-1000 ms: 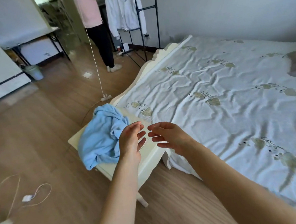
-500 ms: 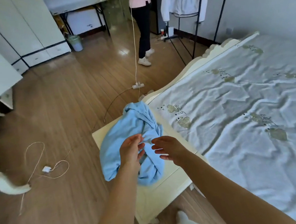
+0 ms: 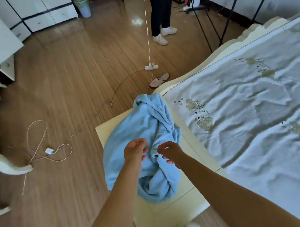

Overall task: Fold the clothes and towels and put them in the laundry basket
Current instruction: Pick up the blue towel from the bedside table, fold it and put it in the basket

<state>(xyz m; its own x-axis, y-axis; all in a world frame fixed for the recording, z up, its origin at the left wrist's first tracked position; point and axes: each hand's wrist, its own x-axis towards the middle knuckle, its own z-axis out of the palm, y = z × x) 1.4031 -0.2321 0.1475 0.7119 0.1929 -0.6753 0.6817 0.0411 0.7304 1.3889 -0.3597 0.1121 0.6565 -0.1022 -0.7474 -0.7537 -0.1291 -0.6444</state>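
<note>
The blue towel, crumpled on the bench, has now been reached by the empty, spread left hand and right hand, so picking it up for folding is judged imminent.

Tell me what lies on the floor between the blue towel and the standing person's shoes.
In the head view, between the blue towel and the white shoes lie a slipper and, beyond it, a white power strip with its cord; otherwise bare wood floor.

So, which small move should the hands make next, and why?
Probably lower both hands and pinch the blue towel at its upper layer. It lies crumpled on the cream bench, and the left hand and right hand hover open above it, holding nothing.
</note>
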